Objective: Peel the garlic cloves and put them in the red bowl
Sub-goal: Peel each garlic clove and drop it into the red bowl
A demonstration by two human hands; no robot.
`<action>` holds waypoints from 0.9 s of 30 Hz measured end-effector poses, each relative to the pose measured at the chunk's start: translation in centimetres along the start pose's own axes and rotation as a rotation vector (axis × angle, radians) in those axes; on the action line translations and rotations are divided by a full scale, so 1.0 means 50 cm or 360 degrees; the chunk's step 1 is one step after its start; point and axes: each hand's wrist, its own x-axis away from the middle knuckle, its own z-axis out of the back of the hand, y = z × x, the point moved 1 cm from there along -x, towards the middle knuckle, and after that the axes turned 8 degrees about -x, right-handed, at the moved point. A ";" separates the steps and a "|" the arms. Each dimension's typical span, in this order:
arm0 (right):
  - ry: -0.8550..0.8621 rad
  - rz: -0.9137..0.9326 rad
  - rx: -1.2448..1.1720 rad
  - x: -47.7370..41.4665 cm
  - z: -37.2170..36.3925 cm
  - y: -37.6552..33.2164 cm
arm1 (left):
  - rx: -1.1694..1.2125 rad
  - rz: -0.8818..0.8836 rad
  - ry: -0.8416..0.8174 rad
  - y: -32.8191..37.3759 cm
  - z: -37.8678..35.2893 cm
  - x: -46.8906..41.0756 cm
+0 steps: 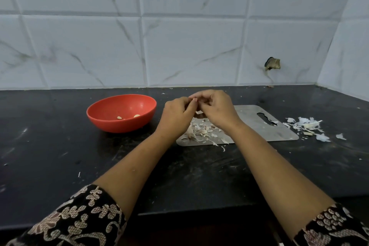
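Head view showed a scuffed black stone counter (60,156) against glossy white, grey-veined wall tiles (179,46). A round, smooth red bowl (119,127) held two peeled cloves (119,118), left of a flat steel board (249,126) littered with papery skins (199,131). Above the board, the left hand (175,115) and right hand (218,110) met, their curled fingertips pinching one garlic clove (194,102).
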 end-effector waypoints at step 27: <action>-0.0303 0.0376 0.0891 0.005 -0.009 0.008 | 0.0120 0.0092 -0.0339 -0.022 0.014 -0.011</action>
